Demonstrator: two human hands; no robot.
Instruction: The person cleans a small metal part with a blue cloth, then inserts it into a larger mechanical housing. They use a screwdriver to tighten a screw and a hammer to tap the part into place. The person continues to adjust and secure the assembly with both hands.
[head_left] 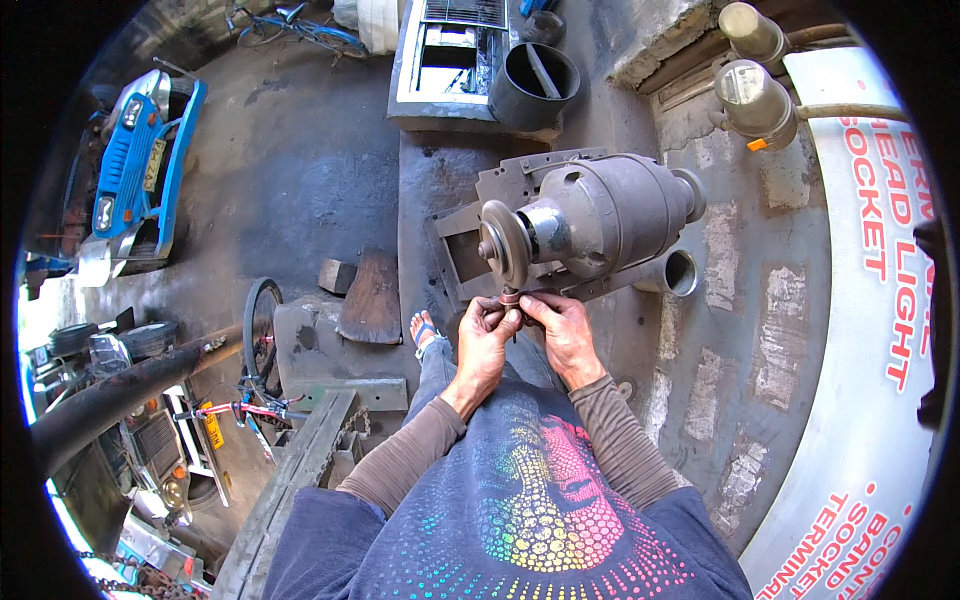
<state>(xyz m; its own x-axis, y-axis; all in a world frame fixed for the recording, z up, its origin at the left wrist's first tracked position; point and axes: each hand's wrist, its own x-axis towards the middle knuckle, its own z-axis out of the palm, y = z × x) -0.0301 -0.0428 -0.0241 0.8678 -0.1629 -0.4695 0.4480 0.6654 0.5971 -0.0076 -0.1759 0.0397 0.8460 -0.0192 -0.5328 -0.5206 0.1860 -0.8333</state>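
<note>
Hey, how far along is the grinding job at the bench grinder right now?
Done: can't tell; no finished pieces show. In hand: both hands, left hand and right hand, pinch a small part against the lower edge of the grinding wheel on the grinder. The part is too small to tell how much is ground. Left: apparently the rest of the grinding, since the part is at the wheel.

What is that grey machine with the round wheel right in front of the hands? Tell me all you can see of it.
The bench grinder is a dull grey, dusty metal motor drum lying sideways on a flat bolted base plate. A round grinding wheel sits on its near end. Both hands, left hand and right hand, press a small reddish piece against the wheel's lower edge.
</note>
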